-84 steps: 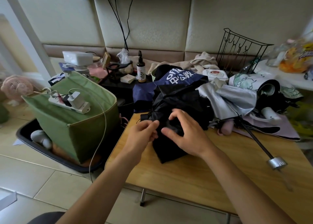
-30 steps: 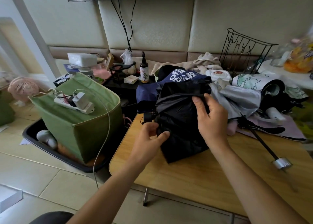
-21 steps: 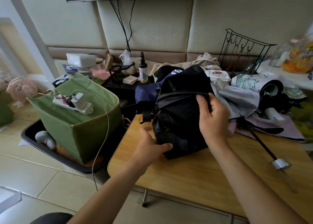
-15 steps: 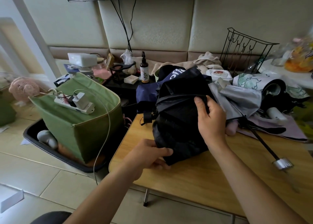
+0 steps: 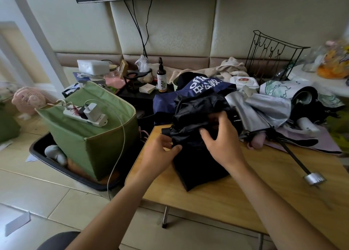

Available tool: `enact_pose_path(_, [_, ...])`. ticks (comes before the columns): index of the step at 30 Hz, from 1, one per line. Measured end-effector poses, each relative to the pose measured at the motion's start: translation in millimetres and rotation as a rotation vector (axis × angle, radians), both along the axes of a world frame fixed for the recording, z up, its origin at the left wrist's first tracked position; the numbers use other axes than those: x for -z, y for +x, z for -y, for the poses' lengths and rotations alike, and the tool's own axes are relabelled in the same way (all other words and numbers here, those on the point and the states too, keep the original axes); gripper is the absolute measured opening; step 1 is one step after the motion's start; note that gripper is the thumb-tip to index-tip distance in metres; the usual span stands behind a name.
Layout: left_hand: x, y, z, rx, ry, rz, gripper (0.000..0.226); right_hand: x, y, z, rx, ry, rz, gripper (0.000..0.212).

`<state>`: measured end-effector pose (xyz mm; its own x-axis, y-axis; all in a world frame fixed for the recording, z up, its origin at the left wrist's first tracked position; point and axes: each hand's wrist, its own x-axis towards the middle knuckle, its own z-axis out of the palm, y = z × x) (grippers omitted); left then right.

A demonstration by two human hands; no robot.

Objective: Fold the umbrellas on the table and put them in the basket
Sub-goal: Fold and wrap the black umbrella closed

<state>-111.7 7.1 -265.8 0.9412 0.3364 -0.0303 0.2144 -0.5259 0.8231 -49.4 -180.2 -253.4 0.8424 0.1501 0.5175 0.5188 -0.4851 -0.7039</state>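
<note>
Fingers of right hand (image 5: 221, 143) lowered, apparently gripping black umbrella (image 5: 196, 129), left hand (image 5: 160, 151) pinching it.

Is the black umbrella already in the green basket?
No. The black umbrella lies on the table, held by both hands; the green basket stands beside it.

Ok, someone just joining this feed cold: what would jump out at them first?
Probably both hands working the black umbrella at the wooden table's near left edge: the left hand pinches its fabric, and the right hand has its fingers curled into the folds. Next, the heap of unfolded umbrellas behind it, and the green basket on the floor to the left.
</note>
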Motion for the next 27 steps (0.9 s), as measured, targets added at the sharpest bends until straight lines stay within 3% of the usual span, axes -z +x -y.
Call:
enact_pose_path(2, [4,7,0,-0.056,-0.042,0.04,0.033,-6,-13,0,0.064,-0.003,0.193,0.039])
enact_pose_path(4, [6,13,-1,-0.082,-0.133,0.048,0.027,-15,-33,-1,0.083,-0.035,0.43,0.029])
enact_pose_path(6, [5,16,0,-0.08,-0.215,0.052,0.024,-18,-51,-6,-0.081,-0.122,0.498,0.019])
enact_pose_path(8, [6,19,0,-0.08,-0.265,0.058,0.021,-12,-65,-12,-0.258,-0.346,0.265,0.027])
enact_pose_path(10, [5,20,-2,-0.093,-0.312,0.055,0.017,1,-69,-20,-0.265,-0.624,-0.042,0.041])
enact_pose_path(12, [6,21,1,-0.083,-0.384,0.04,0.012,11,-68,-18,-0.221,-0.788,-0.171,0.048])
enact_pose_path(15, [5,21,-1,-0.081,-0.441,0.028,0.012,12,-66,-17,-0.228,-0.757,-0.128,0.019])
enact_pose_path(17, [6,21,-3,-0.101,-0.47,0.016,0.015,10,-67,-14,-0.34,-0.773,-0.13,0.01])
enact_pose_path(20, [8,20,-3,-0.112,-0.492,0.013,0.018,5,-71,-11,-0.522,-0.792,-0.098,0.016])
enact_pose_path(23, [12,20,-1,-0.147,-0.467,0.024,0.02,4,-66,-6,-0.573,-0.775,-0.108,0.02])
enact_pose_path(27, [7,16,0,-0.143,-0.238,-0.082,0.03,8,-56,4,-0.605,-0.768,-0.255,0.008])
